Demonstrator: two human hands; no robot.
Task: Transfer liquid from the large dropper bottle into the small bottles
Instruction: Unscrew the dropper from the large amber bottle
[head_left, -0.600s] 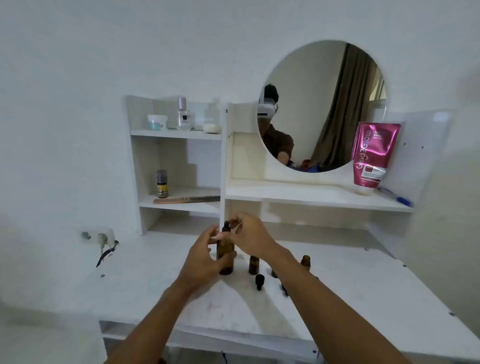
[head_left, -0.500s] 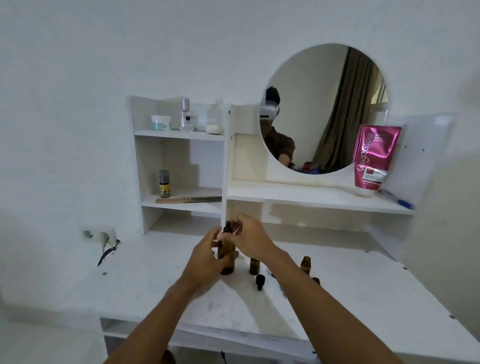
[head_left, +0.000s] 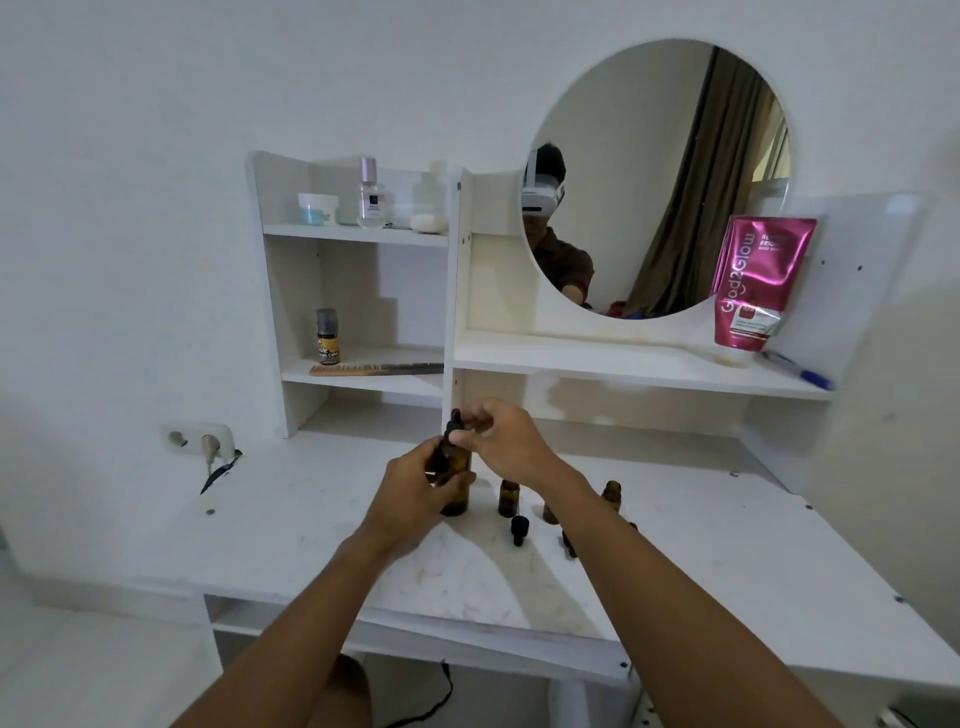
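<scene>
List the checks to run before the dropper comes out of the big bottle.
1. Left hand grips big bottle: ok.
2. Big bottle upright: ok.
3. Right hand pinches dropper cap: ok.
4. Nearest small bottle uncapped and upright: ok.
5. Loose cap lies clear of that small bottle: ok.
6. Liquid level in big bottle: cannot tell.

- My right hand's fingers curl tighter onto the dropper cap; before, they spread looser above it.
- My left hand sits a little lower on the large dropper bottle.
</scene>
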